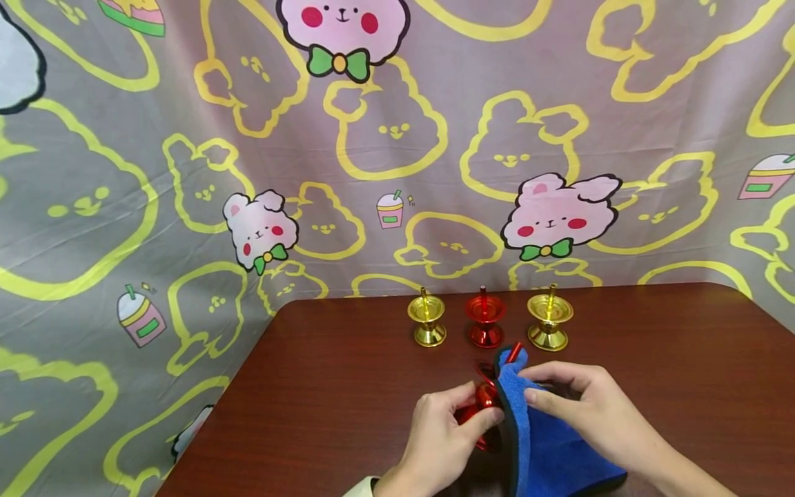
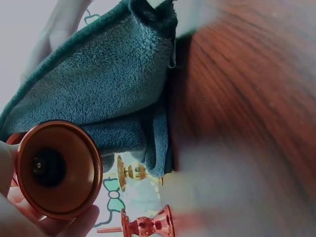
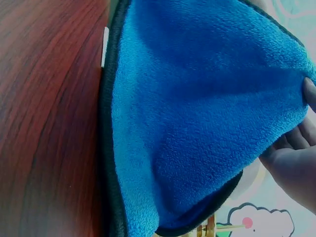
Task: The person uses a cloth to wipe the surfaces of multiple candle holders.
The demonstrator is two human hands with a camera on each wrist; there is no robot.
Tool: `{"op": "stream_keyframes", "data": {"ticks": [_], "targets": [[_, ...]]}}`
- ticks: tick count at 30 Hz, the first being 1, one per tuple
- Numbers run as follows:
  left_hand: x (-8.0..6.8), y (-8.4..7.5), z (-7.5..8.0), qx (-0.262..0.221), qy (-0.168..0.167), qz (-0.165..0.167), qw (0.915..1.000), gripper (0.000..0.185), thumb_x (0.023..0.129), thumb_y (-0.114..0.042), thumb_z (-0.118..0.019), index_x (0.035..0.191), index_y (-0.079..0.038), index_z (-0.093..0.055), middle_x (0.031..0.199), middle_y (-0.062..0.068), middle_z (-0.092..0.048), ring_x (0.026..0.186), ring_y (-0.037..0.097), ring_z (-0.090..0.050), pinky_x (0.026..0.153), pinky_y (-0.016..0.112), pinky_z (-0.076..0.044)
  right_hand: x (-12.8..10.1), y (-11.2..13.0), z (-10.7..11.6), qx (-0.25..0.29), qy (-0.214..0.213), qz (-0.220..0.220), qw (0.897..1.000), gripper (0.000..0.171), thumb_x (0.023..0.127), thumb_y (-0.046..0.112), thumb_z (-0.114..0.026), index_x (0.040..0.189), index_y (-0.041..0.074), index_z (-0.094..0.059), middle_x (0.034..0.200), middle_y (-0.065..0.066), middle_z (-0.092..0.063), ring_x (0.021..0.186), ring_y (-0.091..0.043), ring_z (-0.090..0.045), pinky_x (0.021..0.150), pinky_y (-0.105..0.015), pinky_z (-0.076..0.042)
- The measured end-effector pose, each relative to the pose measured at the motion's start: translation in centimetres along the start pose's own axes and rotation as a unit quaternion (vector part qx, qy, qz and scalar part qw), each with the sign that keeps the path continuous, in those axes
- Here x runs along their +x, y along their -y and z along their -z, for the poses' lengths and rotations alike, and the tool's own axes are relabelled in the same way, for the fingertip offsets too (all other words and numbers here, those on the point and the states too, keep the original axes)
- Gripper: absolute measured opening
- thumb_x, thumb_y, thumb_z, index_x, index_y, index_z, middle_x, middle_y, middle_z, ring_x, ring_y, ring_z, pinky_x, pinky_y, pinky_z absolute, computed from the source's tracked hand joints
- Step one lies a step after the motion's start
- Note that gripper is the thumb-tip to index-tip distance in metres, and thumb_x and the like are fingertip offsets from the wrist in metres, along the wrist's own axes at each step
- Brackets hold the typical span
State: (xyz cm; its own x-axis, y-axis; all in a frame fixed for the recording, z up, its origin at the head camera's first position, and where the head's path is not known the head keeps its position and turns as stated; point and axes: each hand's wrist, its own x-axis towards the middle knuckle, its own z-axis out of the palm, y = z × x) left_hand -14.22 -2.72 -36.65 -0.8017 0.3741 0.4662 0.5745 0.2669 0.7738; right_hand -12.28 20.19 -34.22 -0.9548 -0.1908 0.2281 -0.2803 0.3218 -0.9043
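A: Item one, leftmost: the left hand (image 1: 442,433). State?

B: Fingers curled round a red candle holder (image 1: 486,399), held just above the wooden table (image 1: 348,386) near its front edge. The left wrist view shows the holder's round base (image 2: 58,169) facing the camera, fingertips at its rim.

A: Long axis?

B: It lies tipped, base toward the person, red spike (image 1: 514,352) pointing up and away toward the back row. The spike pokes out past the cloth's top edge.

A: Item two?

B: A blue microfibre cloth (image 1: 546,442), black-edged, draped over the holder's right side and trailing to the table.

A: Item three, the right hand (image 1: 584,407)?

B: It pinches the cloth, fingers pressing it against the holder from the right. Both hands meet on the holder; the left alone has it directly.

A: Back row, left to right?

B: Gold candle holder (image 1: 427,319), red one (image 1: 485,319), gold one (image 1: 549,319), upright, apart, before a cartoon-print backdrop (image 1: 186,172).
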Motion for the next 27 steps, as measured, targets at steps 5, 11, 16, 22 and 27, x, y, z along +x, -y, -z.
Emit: {"op": "stream_keyframes", "data": {"ticks": [5, 11, 16, 22, 27], "targets": [[-0.1, 0.3, 0.0, -0.024, 0.01, 0.011, 0.9996, 0.017, 0.09, -0.028, -0.077, 0.103, -0.017, -0.077, 0.085, -0.011, -0.074, 0.069, -0.006, -0.059, 0.057, 0.015, -0.048, 0.2, -0.1, 0.2, 0.034, 0.011, -0.024, 0.999, 0.031, 0.097, 0.018, -0.069, 0.124, 0.005, -0.064, 0.117, -0.005, -0.07, 0.105, -0.013, -0.064, 0.081, -0.029, -0.053], [-0.2, 0.5, 0.0, -0.057, 0.02, 0.019, 0.998, 0.019, 0.091, -0.027, -0.076, 0.105, -0.014, -0.076, 0.088, -0.007, -0.075, 0.072, -0.004, -0.061, 0.062, 0.018, -0.052, 0.4, -0.7, 0.5, 0.114, 0.042, -0.002, 0.993, 0.042, 0.097, 0.008, -0.066, 0.135, -0.002, -0.051, 0.12, -0.008, -0.07, 0.112, -0.011, -0.062, 0.086, -0.027, -0.053], [-0.4, 0.5, -0.1, -0.097, 0.045, 0.044, 0.9933, 0.019, 0.092, -0.019, -0.075, 0.108, -0.009, -0.075, 0.092, -0.006, -0.074, 0.075, -0.002, -0.064, 0.066, 0.022, -0.056, 0.7, -1.2, 1.3, 0.139, 0.079, -0.018, 0.987, 0.049, 0.097, 0.008, -0.066, 0.14, -0.006, -0.045, 0.127, -0.013, -0.066, 0.115, -0.009, -0.061, 0.087, -0.03, -0.054], [-0.6, 0.6, 0.0, -0.145, 0.085, 0.058, 0.9841, 0.021, 0.094, -0.018, -0.072, 0.112, -0.007, -0.074, 0.098, 0.0, -0.075, 0.081, 0.001, -0.065, 0.071, 0.023, -0.056, 1.3, -1.5, 1.7, 0.165, 0.136, -0.003, 0.977, 0.048, 0.098, 0.004, -0.062, 0.14, -0.008, -0.044, 0.127, -0.019, -0.064, 0.112, -0.02, -0.065, 0.086, -0.033, -0.055], [-0.5, 0.5, 0.0, -0.165, 0.114, 0.062, 0.9777, 0.022, 0.095, -0.018, -0.07, 0.112, -0.006, -0.074, 0.099, 0.003, -0.075, 0.082, 0.0, -0.065, 0.073, 0.022, -0.055, 1.7, -1.8, 1.9, 0.183, 0.178, 0.039, 0.966, 0.043, 0.098, -0.002, -0.057, 0.14, -0.008, -0.045, 0.124, -0.019, -0.066, 0.109, -0.025, -0.066, 0.086, -0.034, -0.055]]}}
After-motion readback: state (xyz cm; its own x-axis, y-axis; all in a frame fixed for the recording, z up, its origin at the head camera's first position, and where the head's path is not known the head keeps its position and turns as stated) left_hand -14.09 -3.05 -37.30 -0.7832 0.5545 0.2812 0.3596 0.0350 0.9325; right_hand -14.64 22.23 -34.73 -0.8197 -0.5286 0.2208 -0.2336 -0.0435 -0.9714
